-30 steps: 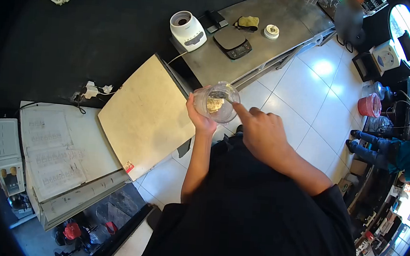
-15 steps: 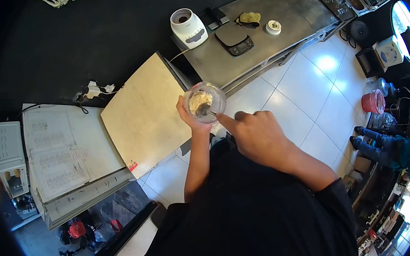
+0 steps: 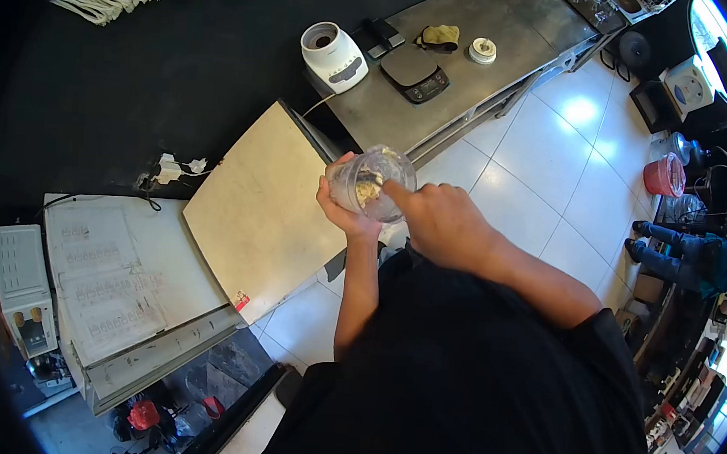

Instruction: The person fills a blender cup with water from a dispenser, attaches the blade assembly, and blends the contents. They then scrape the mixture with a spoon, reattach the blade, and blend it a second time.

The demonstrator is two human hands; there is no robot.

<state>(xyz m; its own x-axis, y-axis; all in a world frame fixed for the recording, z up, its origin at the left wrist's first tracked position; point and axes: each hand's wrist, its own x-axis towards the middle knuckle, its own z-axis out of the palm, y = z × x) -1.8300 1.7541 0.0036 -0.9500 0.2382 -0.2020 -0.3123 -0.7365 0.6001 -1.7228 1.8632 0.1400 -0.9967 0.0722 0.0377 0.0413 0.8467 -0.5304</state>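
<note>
My left hand [image 3: 344,204] is wrapped round a clear blender jar [image 3: 398,166], holding it tilted in front of my chest. Inside the jar lies a pale yellow, crumbly or pasty mass [image 3: 368,191]. My right hand [image 3: 445,221] is closed round a spoon [image 3: 373,178], whose metal end reaches into the jar by the yellow mass. Most of the spoon's handle is hidden by my right fingers.
A white blender base [image 3: 334,58], a black kitchen scale [image 3: 416,73], a yellow-black cloth [image 3: 438,37] and a round white part [image 3: 482,50] stand on the steel table [image 3: 388,126]. A cream-topped cabinet [image 3: 255,193] is at left. Far right is another person [image 3: 719,263].
The jar has tilted over and shifted slightly right in my left hand. My right hand has moved a little up and left, its fingers now at the jar's mouth.
</note>
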